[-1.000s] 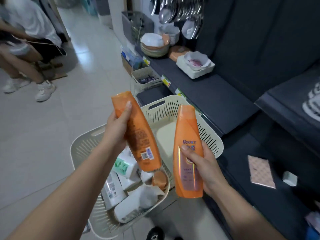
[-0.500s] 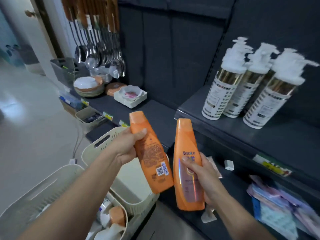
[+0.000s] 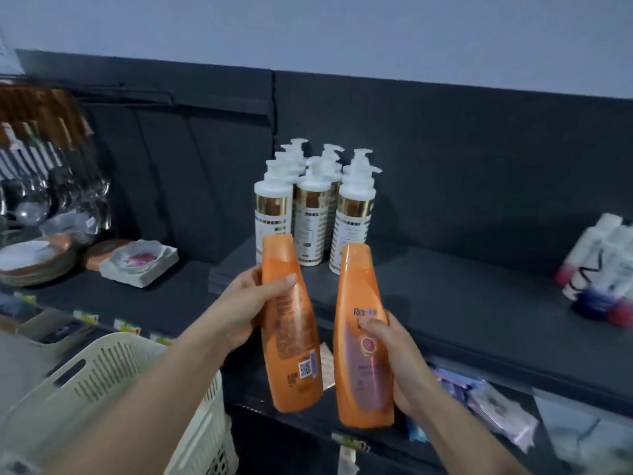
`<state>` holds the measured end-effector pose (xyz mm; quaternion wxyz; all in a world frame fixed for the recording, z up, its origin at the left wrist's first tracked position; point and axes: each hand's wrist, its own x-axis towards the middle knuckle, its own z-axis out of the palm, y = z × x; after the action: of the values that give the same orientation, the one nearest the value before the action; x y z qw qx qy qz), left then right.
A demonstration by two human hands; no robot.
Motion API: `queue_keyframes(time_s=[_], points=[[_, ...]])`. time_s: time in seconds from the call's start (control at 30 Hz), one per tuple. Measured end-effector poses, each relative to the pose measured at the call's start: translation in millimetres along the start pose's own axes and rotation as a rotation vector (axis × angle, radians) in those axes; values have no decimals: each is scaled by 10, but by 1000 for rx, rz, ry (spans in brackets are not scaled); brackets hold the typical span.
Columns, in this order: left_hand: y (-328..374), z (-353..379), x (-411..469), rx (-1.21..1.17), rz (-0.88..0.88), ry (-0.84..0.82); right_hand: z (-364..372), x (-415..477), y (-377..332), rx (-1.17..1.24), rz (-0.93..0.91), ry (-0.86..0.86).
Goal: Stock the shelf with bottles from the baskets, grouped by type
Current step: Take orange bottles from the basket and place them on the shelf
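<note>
**Two orange bottles up, short of the shelf**

Left hand [image 3: 239,313] wraps the left bottle [image 3: 294,354] at mid-body. Right hand [image 3: 397,361] grips the right bottle [image 3: 356,289] low on its side. Caps up, long axes near upright, left one tilted. Both hang just in front of and below the pumps [image 3: 311,214]. Shelf [image 3: 462,289] runs right of the pumps, and the right hand is nearer it. Judged next: forward, then down, right of the pumps.

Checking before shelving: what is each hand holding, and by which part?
Left hand grips the back-label orange bottle around its upper middle. Right hand grips the front-label orange bottle around its lower half. Both caps point up.
</note>
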<state>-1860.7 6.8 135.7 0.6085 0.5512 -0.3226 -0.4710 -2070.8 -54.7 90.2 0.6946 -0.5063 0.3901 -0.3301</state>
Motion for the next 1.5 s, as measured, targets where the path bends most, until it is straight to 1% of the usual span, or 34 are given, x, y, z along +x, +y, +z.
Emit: queue_keyframes(time_s=[0.1,0.2,0.33,0.47,0.67,0.77,0.83,0.9,1.0,1.17,1.3,1.37,1.5], points=[[-5,494,59,-30,27,14,-330,-38,-136,41,-6,12],[8,950,121,-78,68,-10,-663,-88,-244,38,-14,26],[46,1439,268,-146,112,45,-1121,-134,-390,21,-44,56],[73,1840,451,-231,48,61,-1502,-170,-535,33,-84,86],[99,2343,719,-257,-66,-35,-1964,-133,-722,164,-101,156],[103,2452,840,-291,-98,-100,-2119,-65,-801,200,-108,186],[117,2541,931,-265,-106,-177,-2221,6,-834,208,-122,209],[135,2636,1039,-206,-81,-218,-2300,92,-850,199,-127,221],[166,2819,1227,-107,2,-181,-2378,236,-862,187,-132,228],[208,3099,1552,-25,72,-138,-2534,488,-964,147,-182,266],[240,3303,1857,38,142,-139,-2689,698,-1091,69,-260,341],[255,3404,1999,64,112,-168,-2772,799,-1133,7,-290,380],[244,3545,2246,89,-1,-249,-2975,977,-1184,-74,-325,424]])
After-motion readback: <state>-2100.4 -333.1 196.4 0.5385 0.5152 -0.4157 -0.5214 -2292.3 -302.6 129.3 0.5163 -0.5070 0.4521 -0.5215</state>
